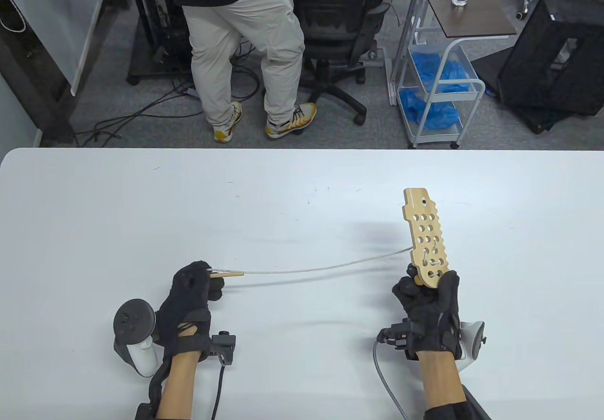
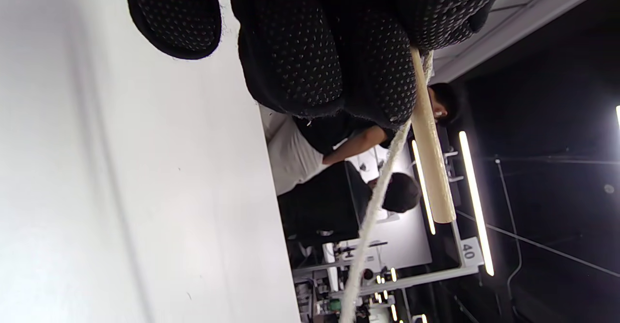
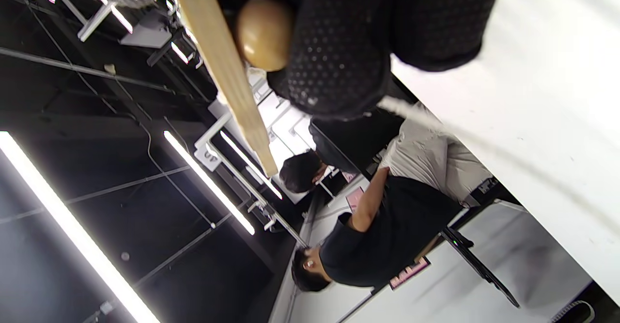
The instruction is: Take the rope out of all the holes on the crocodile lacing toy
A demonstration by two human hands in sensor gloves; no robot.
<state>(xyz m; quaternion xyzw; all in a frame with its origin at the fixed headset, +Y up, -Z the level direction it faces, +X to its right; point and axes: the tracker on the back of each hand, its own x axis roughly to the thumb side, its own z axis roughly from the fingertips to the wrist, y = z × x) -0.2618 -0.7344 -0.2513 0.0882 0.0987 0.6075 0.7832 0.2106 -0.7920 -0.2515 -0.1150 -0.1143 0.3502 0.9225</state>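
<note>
the right hand point(image 1: 432, 299), forearm reaching in from the near edge, has its fingers curled round the near end of the crocodile lacing toy point(image 1: 424, 236), holding it above the white table point(image 1: 94, 212) at near right, its long axis running near to far and tipped slightly left at the far end. the left hand point(image 1: 191, 292) at near left pinches the wooden needle point(image 1: 228, 274) between closed fingertips, its tip pointing right. the rope point(image 1: 321, 266) stretches nearly taut between the needle and the toy's lower holes, running left to right.
</note>
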